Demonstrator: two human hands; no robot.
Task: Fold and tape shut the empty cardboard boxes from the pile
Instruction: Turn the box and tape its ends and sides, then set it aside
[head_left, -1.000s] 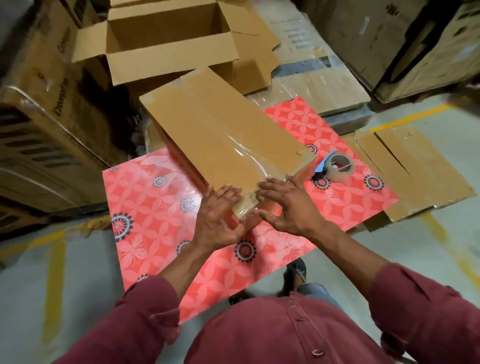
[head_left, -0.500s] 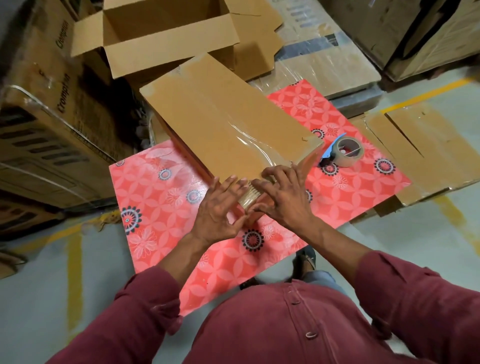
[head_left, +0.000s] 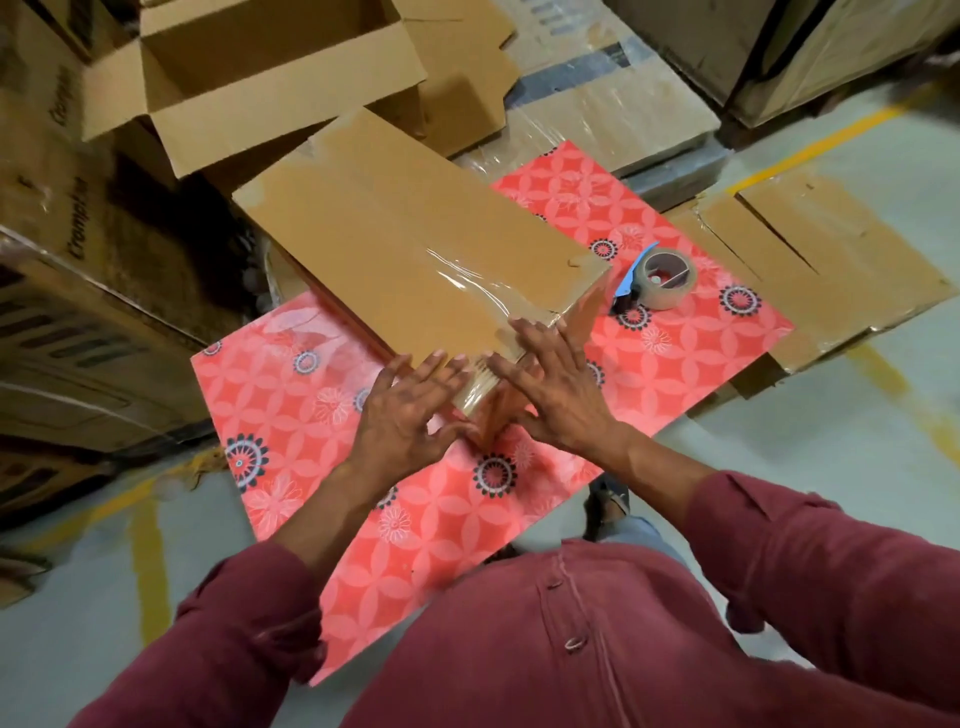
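With the box (head_left: 415, 249) lying on the red mat (head_left: 291, 395), I keep my left hand (head_left: 410, 415) and right hand (head_left: 556, 395) flat and unclenched on its near end, pressing the tape (head_left: 475, 395) outward from the centre to expel wrinkles

A red floral table (head_left: 322, 415) fills the frame's middle. Large printed cartons (head_left: 67, 249) stack at left. A wrapped carton (head_left: 613, 114) lies upper centre. Yellow floor lines (head_left: 810, 145) cross the grey floor (head_left: 831, 447).
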